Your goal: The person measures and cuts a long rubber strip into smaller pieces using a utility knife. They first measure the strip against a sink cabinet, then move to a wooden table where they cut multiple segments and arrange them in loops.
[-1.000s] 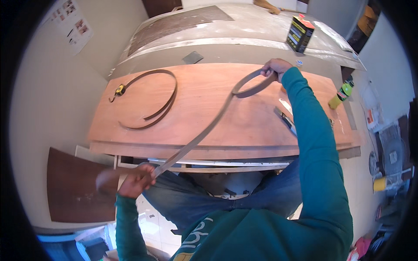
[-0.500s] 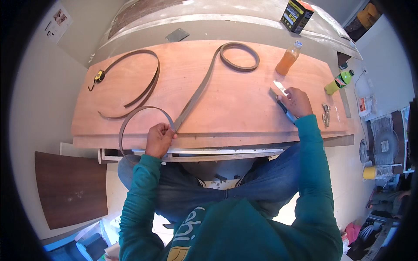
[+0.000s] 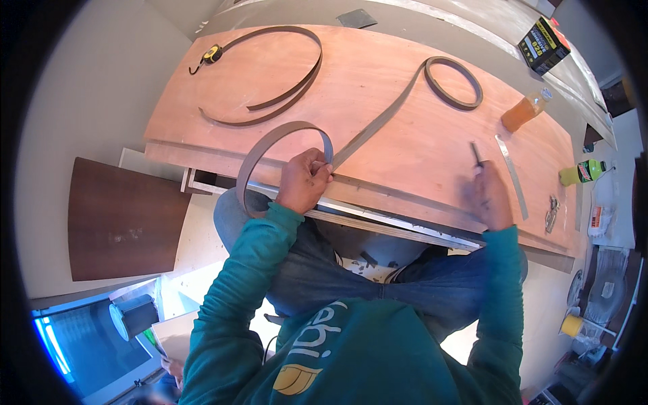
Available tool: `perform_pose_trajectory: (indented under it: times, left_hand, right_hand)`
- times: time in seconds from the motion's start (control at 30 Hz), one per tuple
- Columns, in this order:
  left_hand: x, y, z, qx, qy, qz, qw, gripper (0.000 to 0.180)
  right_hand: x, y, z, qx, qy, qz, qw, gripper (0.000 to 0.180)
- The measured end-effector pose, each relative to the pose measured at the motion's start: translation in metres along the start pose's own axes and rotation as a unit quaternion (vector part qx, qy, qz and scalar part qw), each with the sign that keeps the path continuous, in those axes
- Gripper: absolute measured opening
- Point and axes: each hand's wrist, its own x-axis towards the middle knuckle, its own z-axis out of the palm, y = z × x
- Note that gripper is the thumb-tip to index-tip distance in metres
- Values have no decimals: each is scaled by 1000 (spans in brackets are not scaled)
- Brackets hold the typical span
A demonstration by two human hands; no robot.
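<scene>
Edge strip held at the bench's near edge; none looks applied yet.
Left hand (image 3: 305, 181) pinches the grey strip (image 3: 378, 125); right hand (image 3: 489, 196) grips a pencil (image 3: 476, 152) on the plywood panel (image 3: 378, 74).

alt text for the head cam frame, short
Seen from above, a person in a teal sweatshirt pinches a long grey edging strip at a plywood board's near edge with the left hand, while the right hand holds a slim dark tool beside a metal ruler.
</scene>
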Motion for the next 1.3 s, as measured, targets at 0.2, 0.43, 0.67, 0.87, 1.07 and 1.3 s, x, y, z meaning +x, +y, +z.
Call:
perform_pose_trajectory:
  times: [0.2, 0.43, 0.67, 0.87, 1.07, 1.3]
  left_hand:
    - [4, 1, -4, 35, -12, 10, 999, 10]
    - [-1, -1, -16, 15, -27, 9, 1000, 16]
    - [-9, -1, -22, 49, -18, 25, 998, 21]
    - [-8, 5, -17, 35, -5, 6, 999, 24]
    - [-8, 6, -17, 16, -4, -6, 1000, 25]
    - [-9, 6, -15, 44, 7, -3, 999, 22]
  right_hand:
    - [-19, -147, 46, 104, -209, -47, 971, 19]
    - [-4, -204, 74, 87, -207, -40, 974, 29]
    - [-10, -209, 85, 80, -231, -47, 969, 24]
    - [-5, -213, 88, 86, -237, -50, 966, 22]
    - [-6, -210, 97, 80, -232, -59, 968, 22]
    - [-6, -209, 103, 75, -230, -79, 967, 20]
